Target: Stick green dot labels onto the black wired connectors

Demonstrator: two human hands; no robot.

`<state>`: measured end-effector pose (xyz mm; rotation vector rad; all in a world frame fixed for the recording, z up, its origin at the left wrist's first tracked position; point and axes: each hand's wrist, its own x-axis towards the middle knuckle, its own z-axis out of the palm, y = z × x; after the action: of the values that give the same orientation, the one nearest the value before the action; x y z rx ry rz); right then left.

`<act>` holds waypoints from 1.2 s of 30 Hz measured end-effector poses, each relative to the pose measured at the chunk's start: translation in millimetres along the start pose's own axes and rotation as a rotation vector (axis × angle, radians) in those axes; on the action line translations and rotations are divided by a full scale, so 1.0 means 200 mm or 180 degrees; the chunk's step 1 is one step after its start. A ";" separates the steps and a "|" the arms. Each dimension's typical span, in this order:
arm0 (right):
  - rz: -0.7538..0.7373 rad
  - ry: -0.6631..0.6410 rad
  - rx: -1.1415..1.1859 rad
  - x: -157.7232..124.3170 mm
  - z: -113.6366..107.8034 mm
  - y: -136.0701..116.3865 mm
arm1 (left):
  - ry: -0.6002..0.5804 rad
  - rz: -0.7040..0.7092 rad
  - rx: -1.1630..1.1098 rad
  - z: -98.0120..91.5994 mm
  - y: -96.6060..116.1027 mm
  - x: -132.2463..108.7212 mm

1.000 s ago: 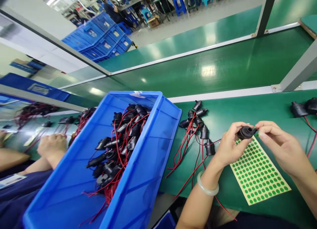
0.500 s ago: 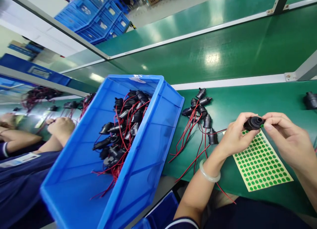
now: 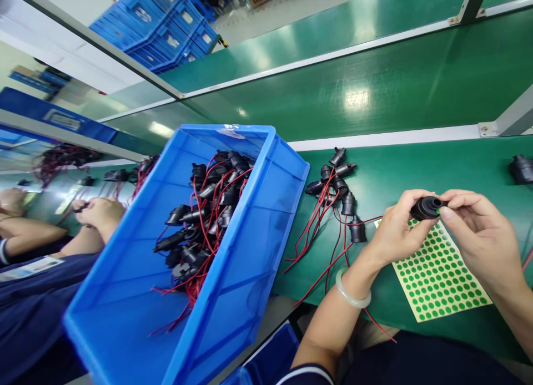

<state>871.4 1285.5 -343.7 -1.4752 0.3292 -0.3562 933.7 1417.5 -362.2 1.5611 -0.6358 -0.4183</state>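
On the green tabletop (image 3: 416,168), seen from the head camera, two bare hands meet above a pale yellow sheet of small round green stickers (image 3: 439,277). The left hand (image 3: 395,232), with a pale translucent bangle (image 3: 352,293) on its wrist, has its fingers clamped on a small round black plastic socket (image 3: 425,208), held just over the sheet's far corner. The right hand (image 3: 478,235) touches the socket's open end, thumb and forefinger pinched together at its rim; a speck of green shows at the fingertip. Left of the hands, a loose cluster of black sockets with red and black wires (image 3: 338,199) lies on the tabletop. Further left, a large blue plastic bin (image 3: 266,229) sits tilted, holding a heap of the same wired parts. Beyond the bin, another person's hand (image 3: 102,213) rests near more wired parts. Stacked blue crates (image 3: 162,24) stand in the background.
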 end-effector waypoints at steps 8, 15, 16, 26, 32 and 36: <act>0.0555 -0.0159 0.0841 0.03 -0.02 0.05 | 0.0095 0.0712 0.0857 0.01 0.02 -0.01; 0.0496 -0.0300 0.0882 0.01 0.02 0.05 | 0.0241 0.0734 0.0859 0.00 0.03 -0.01; 0.0541 -0.0322 0.0911 0.01 0.02 0.05 | 0.0238 0.0735 0.0858 0.00 0.03 -0.01; 0.0596 -0.0036 0.1178 0.00 0.03 0.05 | 0.0171 0.0999 0.1062 0.01 0.03 -0.01; 0.0192 -0.0262 0.0759 -0.02 0.03 0.06 | 0.0122 0.0494 0.0602 -0.01 0.05 -0.01; -0.0077 -0.0447 0.0381 -0.03 0.03 0.06 | 0.0100 0.0276 0.0265 -0.02 0.05 -0.01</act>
<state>868.6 1294.1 -355.3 -1.3796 0.1747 -0.2851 932.6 1421.7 -351.5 1.6096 -0.7015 -0.3051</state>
